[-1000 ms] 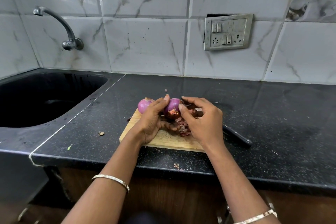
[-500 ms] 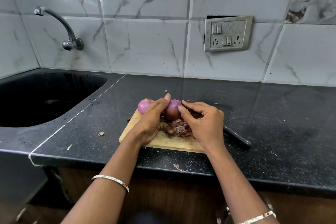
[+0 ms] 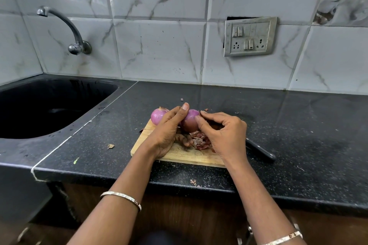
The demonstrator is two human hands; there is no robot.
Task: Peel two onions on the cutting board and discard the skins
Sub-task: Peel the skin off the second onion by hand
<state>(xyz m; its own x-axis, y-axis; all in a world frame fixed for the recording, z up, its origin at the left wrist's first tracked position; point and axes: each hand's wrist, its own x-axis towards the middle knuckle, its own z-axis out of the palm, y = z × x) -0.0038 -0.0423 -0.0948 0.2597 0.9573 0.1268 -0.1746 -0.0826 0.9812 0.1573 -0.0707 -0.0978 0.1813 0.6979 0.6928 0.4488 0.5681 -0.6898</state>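
The left hand grips a round purple onion over the wooden cutting board; the right hand's fingers pinch its skin.

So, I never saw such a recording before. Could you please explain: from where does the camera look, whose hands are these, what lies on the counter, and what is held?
There is no machine here. A person wears one wide camera on the head, so you look down at their own hands. The left hand grips the nearer onion, a purple one, over the wooden cutting board. The right hand pinches at its top with thumb and forefinger, apparently to pull skin. The other onion sits at the board's far left corner. Peeled skins lie piled on the board under the hands. A dark knife handle lies on the black counter, right of the board. A sink is at the left.
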